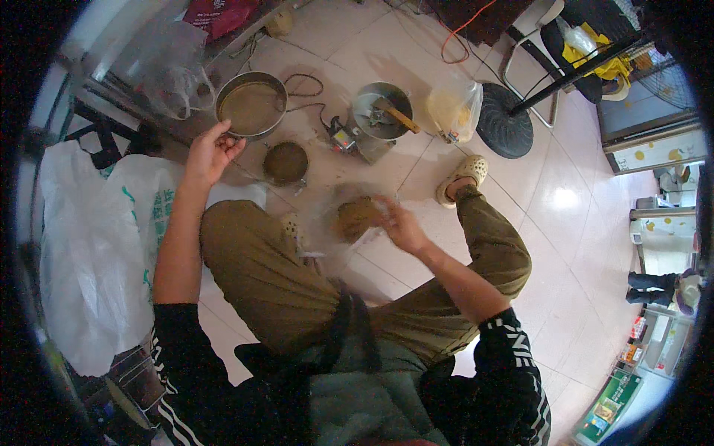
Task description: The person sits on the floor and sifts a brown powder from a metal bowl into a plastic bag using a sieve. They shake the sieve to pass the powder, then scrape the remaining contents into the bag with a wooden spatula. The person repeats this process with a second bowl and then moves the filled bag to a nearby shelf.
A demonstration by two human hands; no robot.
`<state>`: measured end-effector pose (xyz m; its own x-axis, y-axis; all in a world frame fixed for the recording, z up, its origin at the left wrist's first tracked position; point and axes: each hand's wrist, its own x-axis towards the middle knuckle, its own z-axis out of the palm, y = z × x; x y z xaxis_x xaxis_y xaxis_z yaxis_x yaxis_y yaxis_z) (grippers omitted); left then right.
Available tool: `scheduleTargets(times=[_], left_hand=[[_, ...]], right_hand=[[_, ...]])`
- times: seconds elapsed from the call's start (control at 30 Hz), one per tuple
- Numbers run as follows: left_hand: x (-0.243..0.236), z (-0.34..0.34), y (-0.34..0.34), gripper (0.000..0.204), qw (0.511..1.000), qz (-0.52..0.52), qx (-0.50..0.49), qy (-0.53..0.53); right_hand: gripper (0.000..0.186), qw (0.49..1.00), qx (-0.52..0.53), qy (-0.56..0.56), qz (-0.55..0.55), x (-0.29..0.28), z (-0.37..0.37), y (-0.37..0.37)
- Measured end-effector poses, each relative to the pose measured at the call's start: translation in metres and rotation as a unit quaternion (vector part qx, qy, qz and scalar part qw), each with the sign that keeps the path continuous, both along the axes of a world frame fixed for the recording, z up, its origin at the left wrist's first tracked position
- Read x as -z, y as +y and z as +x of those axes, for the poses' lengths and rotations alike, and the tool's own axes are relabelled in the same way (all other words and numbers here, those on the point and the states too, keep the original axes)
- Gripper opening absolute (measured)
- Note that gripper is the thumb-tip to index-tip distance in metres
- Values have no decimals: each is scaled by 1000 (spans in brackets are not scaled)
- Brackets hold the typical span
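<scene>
My left hand [212, 152] pinches the near rim of a shallow round metal pan [253, 105], perhaps a sieve; its inside looks brown. In front of my lap my right hand [405, 227] grips what looks like a clear plastic bag [327, 212]. Something brown [355, 218] shows in it, smeared by motion. Just beyond, a small round dish [285, 163] filled with brown matter stands on the floor. Farther off is a metal pot [381, 110] with a wooden-handled tool [400, 117] in it. A small boxy device [345, 138] with a lit display stands beside the pot.
White plastic sacks [97, 253] lie along my left side. A filled clear bag [455, 110] and a black round stand base [504, 123] stand to the far right of the pot. Cords [305, 89] run over the floor. My shoe [465, 178] is right of the work area.
</scene>
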<state>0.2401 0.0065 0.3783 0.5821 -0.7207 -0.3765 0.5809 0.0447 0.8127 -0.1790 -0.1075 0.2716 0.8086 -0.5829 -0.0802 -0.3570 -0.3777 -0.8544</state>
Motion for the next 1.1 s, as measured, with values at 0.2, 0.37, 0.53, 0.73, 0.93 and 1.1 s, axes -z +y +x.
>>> scheduleTargets(times=[0.2, 0.37, 0.53, 0.73, 0.93, 1.1], left_hand=[[-8, 11, 18, 12, 999, 13, 31, 20], [13, 2, -6, 11, 997, 10, 61, 52], [12, 13, 18, 12, 998, 3, 11, 66], [15, 24, 14, 10, 993, -73, -4, 95], [20, 33, 10, 12, 986, -130, -72, 78], [-4, 31, 15, 13, 976, -118, -174, 61]], right_hand=[[87, 946, -44, 290, 141, 14, 105, 76], [93, 963, 88, 237, 98, 115, 103, 79], [71, 971, 75, 77, 212, 53, 79, 48], [44, 961, 0, 2, 278, -109, 71, -8], [39, 950, 41, -36, 307, -213, 122, -32], [35, 937, 14, -119, 327, -263, 194, -44]])
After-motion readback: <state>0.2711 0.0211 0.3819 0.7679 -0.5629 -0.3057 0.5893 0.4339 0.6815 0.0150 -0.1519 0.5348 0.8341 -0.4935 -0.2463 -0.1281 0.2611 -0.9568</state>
